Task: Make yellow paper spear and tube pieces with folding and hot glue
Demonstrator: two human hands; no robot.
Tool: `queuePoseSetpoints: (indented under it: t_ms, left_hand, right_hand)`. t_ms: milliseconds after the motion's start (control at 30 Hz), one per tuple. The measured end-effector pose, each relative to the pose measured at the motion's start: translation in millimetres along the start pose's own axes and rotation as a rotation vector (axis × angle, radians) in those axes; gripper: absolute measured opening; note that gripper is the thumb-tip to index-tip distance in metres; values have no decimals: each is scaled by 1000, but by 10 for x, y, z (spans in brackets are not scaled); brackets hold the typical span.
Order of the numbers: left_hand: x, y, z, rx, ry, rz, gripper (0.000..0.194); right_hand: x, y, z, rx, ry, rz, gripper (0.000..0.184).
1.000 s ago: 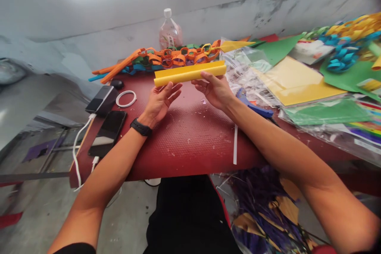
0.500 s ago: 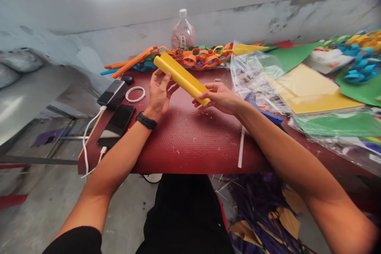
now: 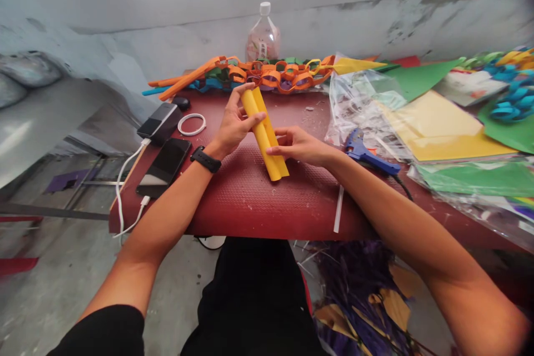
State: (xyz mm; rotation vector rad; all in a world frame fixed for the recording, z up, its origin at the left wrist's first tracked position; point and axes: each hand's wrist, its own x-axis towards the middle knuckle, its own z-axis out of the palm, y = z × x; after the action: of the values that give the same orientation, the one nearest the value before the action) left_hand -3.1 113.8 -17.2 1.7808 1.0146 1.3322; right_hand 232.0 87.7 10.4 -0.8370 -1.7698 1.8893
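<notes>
A rolled sheet of yellow paper (image 3: 262,134) is held over the middle of the red tabletop (image 3: 250,206), its lower end tilted toward me. My left hand (image 3: 237,119) grips the upper left part, thumb across the front and fingers behind. Lower down, my right hand (image 3: 296,146) pinches the right side, thumb pressed on the roll; its other fingertips are partly hidden behind the paper. A loose flap of the sheet stands along the roll's right side. Behind the roll lies an orange paper chain (image 3: 287,80).
A plastic bottle (image 3: 263,39) stands at the back. On the right are a blue glue gun (image 3: 369,153), clear plastic bags (image 3: 354,100) and coloured paper sheets (image 3: 442,122). A phone (image 3: 164,167), a coiled white cable (image 3: 192,124) and a dark box (image 3: 157,122) sit left.
The yellow roll has turned steeper, its lower end coming nearer to me. My left hand has shifted right along with it, and the right hand now holds its side rather than its end.
</notes>
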Motion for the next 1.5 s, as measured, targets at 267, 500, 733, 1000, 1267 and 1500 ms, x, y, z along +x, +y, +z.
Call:
queuePoseSetpoints:
  t_ms: [267,500,733,1000,1267,1500]
  left_hand:
    - [70,-291,-21,156,28,74,95]
    - [91,-290,-105,431,-184,221,102]
    - [37,-279,19,534,-264,78,78]
    - [6,-252,66,520,-253,49,72]
    - [4,-232,15,632,-277,56,59]
    - [15,-172,-20,616,-321,116,33]
  right_hand:
    - [30,34,-24,18,76,42,49]
    - [-36,-20,-96,-71,52,173,39]
    - [-21,51,-103,-266,63,184,56]
    - [-92,15,-124,-801,280,-109,65]
    - [-126,-8,-59,-908,174,-187,34]
    - [-106,-77,-44,-934,130,-291,29]
